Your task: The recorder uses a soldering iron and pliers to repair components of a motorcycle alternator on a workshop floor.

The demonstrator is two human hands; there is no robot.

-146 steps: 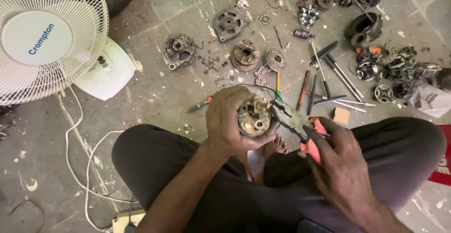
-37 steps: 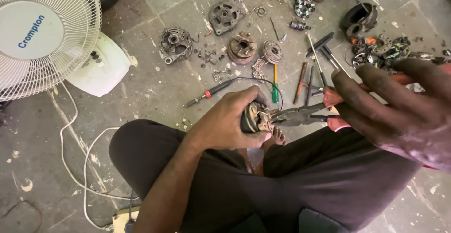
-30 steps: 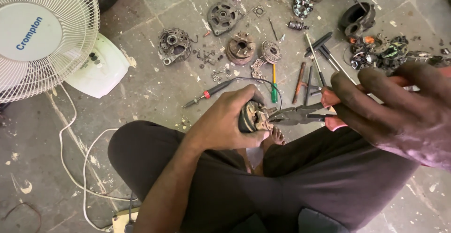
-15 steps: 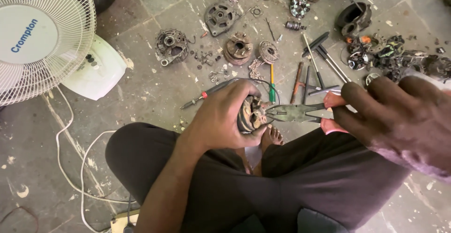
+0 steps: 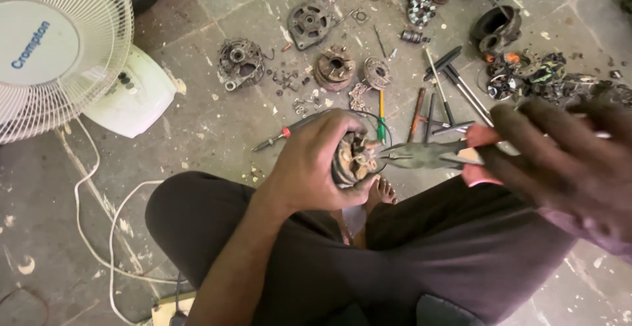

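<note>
Right hand (image 5: 559, 161) lowered; pliers (image 5: 428, 156) at grimy motor (image 5: 352, 161)

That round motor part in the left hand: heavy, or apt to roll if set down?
The motor part looks like solid metal with windings, so probably heavy for its size. Its round body could roll on the stone floor. The left hand wraps it fully, suggesting a firm grip is needed.

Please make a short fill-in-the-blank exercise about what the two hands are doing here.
1. The left hand grips a round metal motor part above the ____.
2. The right hand holds red-handled ____.
3. A white ____ stands at the left.

Missing words: lap; pliers; fan
</note>
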